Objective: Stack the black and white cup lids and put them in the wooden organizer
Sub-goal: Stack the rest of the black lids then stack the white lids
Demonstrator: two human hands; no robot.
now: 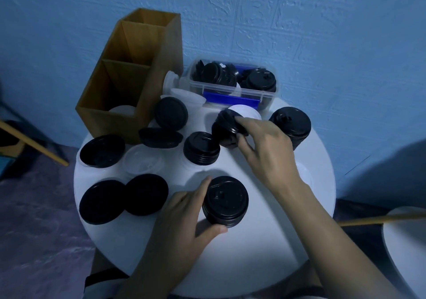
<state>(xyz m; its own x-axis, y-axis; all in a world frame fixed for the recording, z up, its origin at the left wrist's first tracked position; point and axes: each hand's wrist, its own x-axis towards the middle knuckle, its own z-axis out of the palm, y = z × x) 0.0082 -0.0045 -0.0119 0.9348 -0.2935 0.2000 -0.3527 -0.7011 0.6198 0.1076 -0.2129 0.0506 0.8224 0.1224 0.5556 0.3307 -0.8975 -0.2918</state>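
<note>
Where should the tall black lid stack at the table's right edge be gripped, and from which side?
Probably round its side wall, low down, so the whole stack lifts together. It stands upright with bare table on its near side, so come from there; the right hand crowds its left.

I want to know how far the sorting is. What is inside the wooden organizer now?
In the wooden organizer, the nearest compartment holds white lids at its bottom. The middle and far compartments show only wooden walls; their floors are hidden by the dividers.
</note>
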